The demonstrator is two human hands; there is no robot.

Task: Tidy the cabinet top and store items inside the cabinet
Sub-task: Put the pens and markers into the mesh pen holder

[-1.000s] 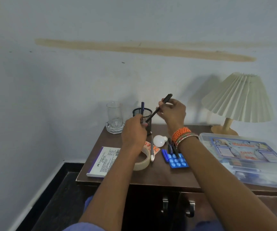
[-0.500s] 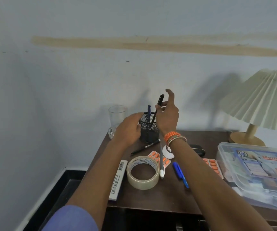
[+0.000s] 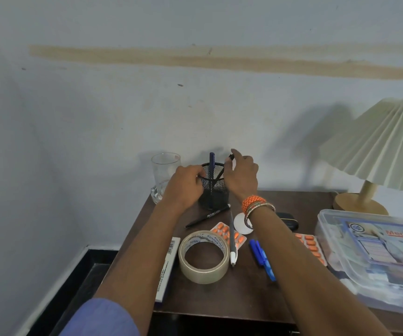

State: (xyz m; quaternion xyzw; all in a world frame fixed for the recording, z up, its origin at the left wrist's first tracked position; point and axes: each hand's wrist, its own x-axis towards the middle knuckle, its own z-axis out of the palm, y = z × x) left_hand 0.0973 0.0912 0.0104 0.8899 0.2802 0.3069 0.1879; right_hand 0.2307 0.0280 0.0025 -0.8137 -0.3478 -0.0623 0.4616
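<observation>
On the cabinet top (image 3: 219,297), the left hand (image 3: 186,185) is gripping the mesh pen cup (image 3: 213,187) (standing near the wall) while the right hand (image 3: 241,175) is pinching a black pen (image 3: 222,170) leaning inside it.

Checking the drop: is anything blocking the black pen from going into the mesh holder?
Nothing visible blocks it. The right hand holds the black pen, its tip already inside the mesh holder beside a blue pen; the left hand steadies the holder.

Home bedside: lamp (image 3: 379,151), cabinet (image 3: 219,294)
</observation>
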